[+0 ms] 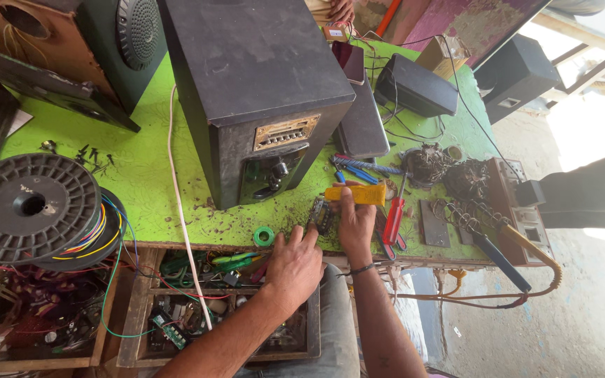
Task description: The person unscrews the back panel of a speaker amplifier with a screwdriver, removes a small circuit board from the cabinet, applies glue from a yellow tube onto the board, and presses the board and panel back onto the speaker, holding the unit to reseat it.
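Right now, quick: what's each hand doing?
Left hand: fingers on the small dark component, grip unclear.
Right hand: closed on the yellow-handled tool.

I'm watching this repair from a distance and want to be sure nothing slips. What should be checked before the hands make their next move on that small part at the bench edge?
1. Small dark component steadied: ok, the left hand has fingers on it.
2. Yellow-handled tool firmly gripped: ok, the right hand is wrapped around it.
3. Tool tip seated on the component: cannot tell, the hand hides it.
4. Component fully on the green bench: cannot tell, it lies close to the front edge.
5. Room around the hands: not ok, the red-handled screwdriver and the black speaker box lie close by.
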